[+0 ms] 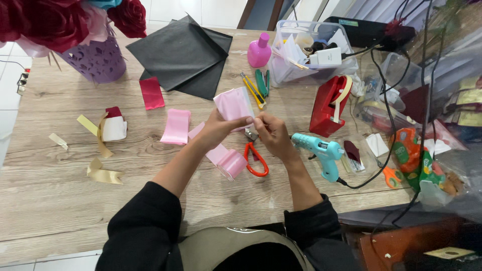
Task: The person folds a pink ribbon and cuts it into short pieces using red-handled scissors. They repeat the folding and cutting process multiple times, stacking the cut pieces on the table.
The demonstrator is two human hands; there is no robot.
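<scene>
From my head camera, looking down, my hands meet near the middle of the frame over the wooden counter (60, 200). My left hand (217, 128) is closed on a piece of pink ribbon (234, 104), thumb and fingers pinching its lower edge so the piece stands up toward the top of the frame. My right hand (272, 134) is curled narrow, its fingertips touching the same lower corner of the ribbon, right against my left thumb.

Just below my hands, toward the lower centre, a pink ribbon roll (232, 164) lies on the counter, with a loose strip running from it up under my left wrist. Beside the roll, to its right, orange-handled scissors (255, 159) lie partly under my right hand. Left of my left hand lies a cut pink ribbon piece (176, 126).

Right of my right hand sits a turquoise glue gun (321, 150), its black cord trailing to the lower right. Above it stands a red tape dispenser (327, 105). At upper centre lie black paper sheets (183, 52), with a small red piece (151, 93) just below them. A pink bottle (259, 50) stands beside a clear plastic box (286, 70) of supplies. In the upper left, a purple vase (95, 60) holds dark red paper roses (50, 20). Gold ribbon scraps (103, 174) lie at the left.
</scene>
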